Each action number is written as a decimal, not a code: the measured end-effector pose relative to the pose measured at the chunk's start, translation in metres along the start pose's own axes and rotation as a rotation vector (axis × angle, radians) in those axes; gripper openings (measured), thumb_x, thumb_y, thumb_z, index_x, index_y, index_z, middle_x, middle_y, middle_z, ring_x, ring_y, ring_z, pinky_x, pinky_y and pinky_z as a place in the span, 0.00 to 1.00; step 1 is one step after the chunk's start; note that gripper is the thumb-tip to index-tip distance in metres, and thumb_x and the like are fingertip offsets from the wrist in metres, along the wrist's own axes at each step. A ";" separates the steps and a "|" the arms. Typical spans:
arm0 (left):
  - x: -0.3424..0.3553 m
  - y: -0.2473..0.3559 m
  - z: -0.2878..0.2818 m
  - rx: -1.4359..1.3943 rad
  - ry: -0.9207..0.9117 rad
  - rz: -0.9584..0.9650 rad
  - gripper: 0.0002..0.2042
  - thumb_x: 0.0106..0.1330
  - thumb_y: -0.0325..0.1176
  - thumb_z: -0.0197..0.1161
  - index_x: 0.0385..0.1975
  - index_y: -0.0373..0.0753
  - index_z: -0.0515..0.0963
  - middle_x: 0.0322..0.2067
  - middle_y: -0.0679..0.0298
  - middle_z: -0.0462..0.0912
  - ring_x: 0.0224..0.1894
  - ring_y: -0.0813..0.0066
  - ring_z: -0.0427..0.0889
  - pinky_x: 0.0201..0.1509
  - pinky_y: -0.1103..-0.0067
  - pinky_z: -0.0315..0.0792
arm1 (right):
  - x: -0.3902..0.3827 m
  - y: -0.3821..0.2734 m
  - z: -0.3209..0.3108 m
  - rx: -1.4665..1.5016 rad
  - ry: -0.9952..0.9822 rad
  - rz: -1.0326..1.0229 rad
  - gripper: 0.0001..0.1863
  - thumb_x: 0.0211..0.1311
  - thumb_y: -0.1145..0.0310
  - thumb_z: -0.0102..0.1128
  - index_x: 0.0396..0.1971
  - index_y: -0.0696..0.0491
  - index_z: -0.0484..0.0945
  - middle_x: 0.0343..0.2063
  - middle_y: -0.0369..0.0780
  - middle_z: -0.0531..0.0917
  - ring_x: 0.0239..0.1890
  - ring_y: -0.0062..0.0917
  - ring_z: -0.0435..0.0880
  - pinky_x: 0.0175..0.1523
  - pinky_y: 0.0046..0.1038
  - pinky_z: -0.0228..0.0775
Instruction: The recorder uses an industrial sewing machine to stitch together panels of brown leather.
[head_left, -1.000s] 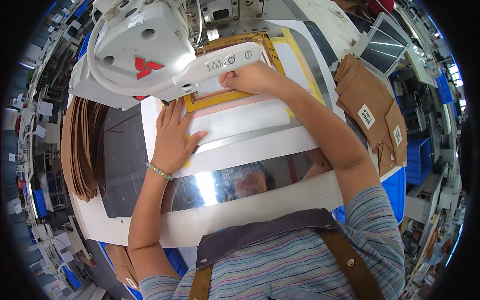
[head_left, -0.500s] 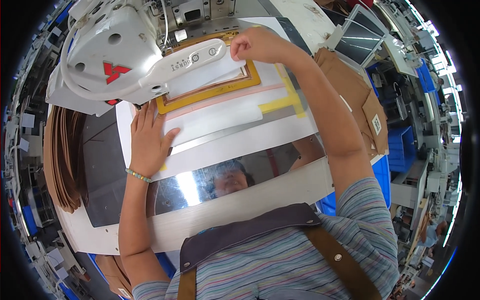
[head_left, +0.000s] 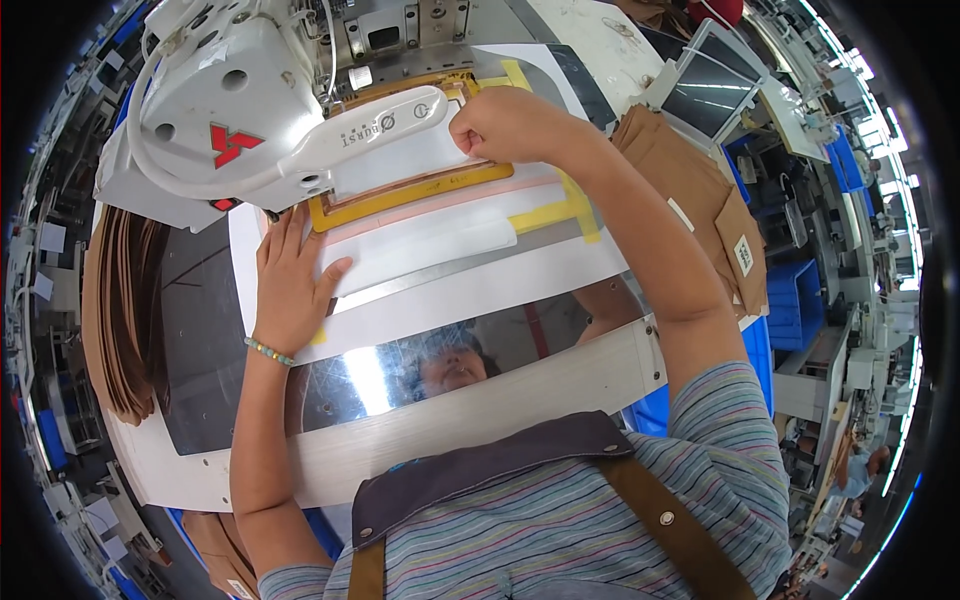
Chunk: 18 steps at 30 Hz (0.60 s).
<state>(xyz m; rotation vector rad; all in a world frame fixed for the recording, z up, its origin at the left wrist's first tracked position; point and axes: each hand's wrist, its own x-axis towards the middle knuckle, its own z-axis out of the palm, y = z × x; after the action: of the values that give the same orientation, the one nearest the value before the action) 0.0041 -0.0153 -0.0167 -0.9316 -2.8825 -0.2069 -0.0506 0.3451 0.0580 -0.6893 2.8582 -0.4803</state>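
Note:
My left hand [head_left: 293, 278] lies flat with fingers spread on a white sheet [head_left: 455, 287], its fingertips by the near left corner of a yellow frame [head_left: 412, 197]. My right hand [head_left: 505, 125] is closed, its fingers curled down at the right end of that frame. What it grips, if anything, is hidden under the fingers. Inside the frame lies a white piece [head_left: 385, 168], partly covered by a white wand-shaped lamp [head_left: 375, 128]. Strips of yellow tape [head_left: 545, 217] mark the sheet on the right.
A white sewing machine head [head_left: 195, 125] overhangs the far left. Brown pieces are stacked at the left [head_left: 118, 320] and on the right [head_left: 690, 205]. A screen [head_left: 712, 85] stands at the far right, a blue crate [head_left: 795, 305] below it. A shiny metal plate [head_left: 540, 335] lies nearer me.
My right hand has moved nearer and slightly left, from above the frame's far right part down to its right end. My left hand stays flat in the same place on the sheet.

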 end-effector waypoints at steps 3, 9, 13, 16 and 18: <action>0.000 0.002 0.002 -0.069 0.086 0.018 0.33 0.77 0.58 0.52 0.65 0.32 0.75 0.74 0.45 0.65 0.78 0.46 0.57 0.81 0.58 0.47 | 0.005 -0.002 0.003 -0.117 -0.039 -0.011 0.05 0.46 0.80 0.64 0.21 0.52 0.81 0.20 0.40 0.83 0.28 0.35 0.83 0.34 0.36 0.72; 0.000 0.001 0.000 0.008 0.007 0.005 0.36 0.79 0.59 0.46 0.73 0.35 0.68 0.76 0.47 0.61 0.80 0.48 0.53 0.81 0.59 0.47 | 0.007 0.003 0.010 -0.171 0.004 -0.086 0.06 0.45 0.82 0.63 0.20 0.53 0.79 0.19 0.42 0.81 0.28 0.37 0.82 0.34 0.38 0.71; 0.001 0.001 -0.001 -0.009 0.004 0.007 0.35 0.79 0.59 0.47 0.73 0.35 0.67 0.77 0.48 0.61 0.80 0.47 0.53 0.81 0.59 0.47 | 0.007 0.005 0.009 -0.137 0.018 -0.099 0.06 0.46 0.81 0.63 0.20 0.52 0.80 0.19 0.42 0.81 0.28 0.38 0.83 0.34 0.38 0.72; 0.000 0.002 -0.002 -0.013 0.013 0.016 0.35 0.79 0.58 0.48 0.73 0.35 0.67 0.77 0.48 0.61 0.80 0.47 0.53 0.81 0.59 0.47 | 0.009 0.003 0.009 -0.179 -0.091 -0.002 0.06 0.48 0.81 0.63 0.22 0.52 0.82 0.27 0.41 0.84 0.34 0.38 0.84 0.37 0.37 0.75; 0.000 0.001 -0.001 -0.001 0.022 0.022 0.34 0.79 0.57 0.48 0.72 0.34 0.68 0.77 0.48 0.60 0.80 0.47 0.53 0.82 0.58 0.47 | 0.010 -0.001 0.011 -0.269 -0.151 0.007 0.05 0.50 0.79 0.63 0.24 0.52 0.85 0.36 0.42 0.86 0.41 0.37 0.84 0.40 0.37 0.78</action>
<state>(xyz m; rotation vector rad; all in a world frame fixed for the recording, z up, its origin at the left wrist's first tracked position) 0.0053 -0.0145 -0.0158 -0.9546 -2.8508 -0.2159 -0.0567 0.3369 0.0469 -0.7219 2.8061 -0.0383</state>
